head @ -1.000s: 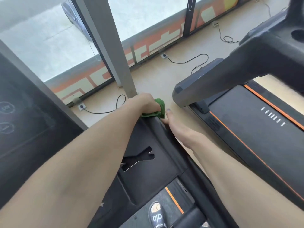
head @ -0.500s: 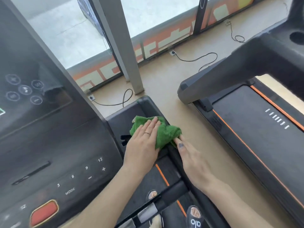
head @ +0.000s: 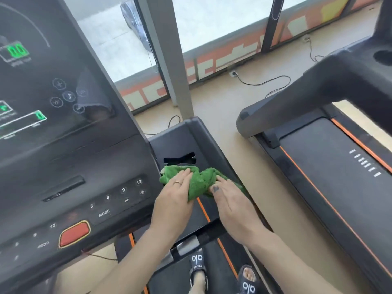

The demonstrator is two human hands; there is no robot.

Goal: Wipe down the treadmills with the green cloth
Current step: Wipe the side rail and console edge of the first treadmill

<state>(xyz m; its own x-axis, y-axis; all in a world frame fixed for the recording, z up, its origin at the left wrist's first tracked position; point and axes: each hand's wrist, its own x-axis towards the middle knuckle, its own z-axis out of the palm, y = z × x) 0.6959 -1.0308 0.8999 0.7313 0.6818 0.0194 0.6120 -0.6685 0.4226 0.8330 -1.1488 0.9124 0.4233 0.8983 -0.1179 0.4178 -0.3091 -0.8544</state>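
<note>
A crumpled green cloth lies on the black front motor cover of the treadmill I stand on. My left hand presses flat on the cloth's left part, a ring on one finger. My right hand rests on the cloth's right end, by the cover's right edge, fingers on the fabric. The treadmill's console with lit green digits, number keys and a red button fills the left. A second treadmill stands to the right.
Beige floor separates the two treadmills. A grey pillar stands ahead, with windows and an orange-patterned wall strip behind it. Power cables lie on the floor near the wall. My sandalled feet stand on the belt.
My hands and the cloth have drawn back from the cover's far end toward me. My right hand has come onto the cloth. The view has tilted so that more of the console shows.
</note>
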